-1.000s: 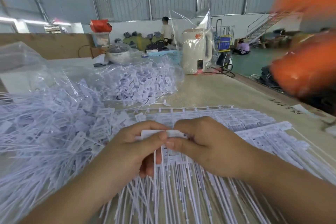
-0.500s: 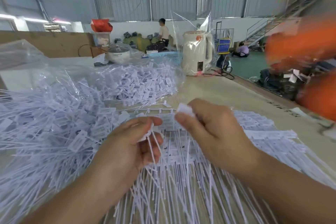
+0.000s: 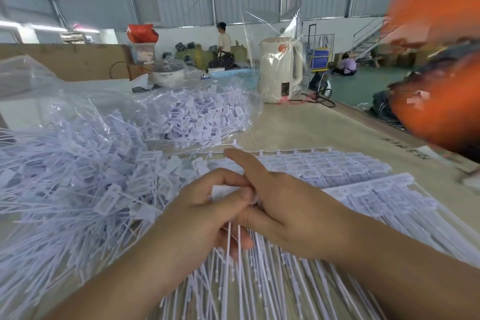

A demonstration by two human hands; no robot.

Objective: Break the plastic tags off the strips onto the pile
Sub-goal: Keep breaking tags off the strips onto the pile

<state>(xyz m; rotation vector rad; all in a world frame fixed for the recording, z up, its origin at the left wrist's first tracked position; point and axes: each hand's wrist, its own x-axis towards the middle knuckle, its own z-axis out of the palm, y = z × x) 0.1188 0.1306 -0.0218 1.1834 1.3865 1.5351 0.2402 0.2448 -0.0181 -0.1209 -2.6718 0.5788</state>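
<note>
L hand (image 3: 207,215): fingers curled, thumb pressed down on white tag stems (image 3: 233,244); approx. two stems run down out of the grip toward us.
R hand (image 3: 291,210): thumb + middle fingers closed on the tag head at the meeting point w/ L thumb; index finger (image 3: 241,163) straight, pointing fwd over the strips. The tag head itself is mostly hidden, so we cannot tell how much is held.
Change vs 0.5 s ago: hands were apart, R hand lifted w/ a snapped-off tag pinched at the fingertips. Now both hands are back together, low over the sheet. We read this as one break cycle done and a new grip being taken.
Strips (image 3: 324,166): unbroken rows, tags still joined on the runner, flat on the table (image 3: 324,125), just beyond and right of the hands.
Pile (image 3: 78,184): loose tags, left of the hands, touching the L wrist area; more loose tags in the clear bag (image 3: 202,114) behind.
Task status: we judge it mid-run; many rows remain.
Next move req.: twist or bend at the runner joint, then drop left onto the pile.
Risk: the thin stems may tangle w/ neighbouring rows.
</note>
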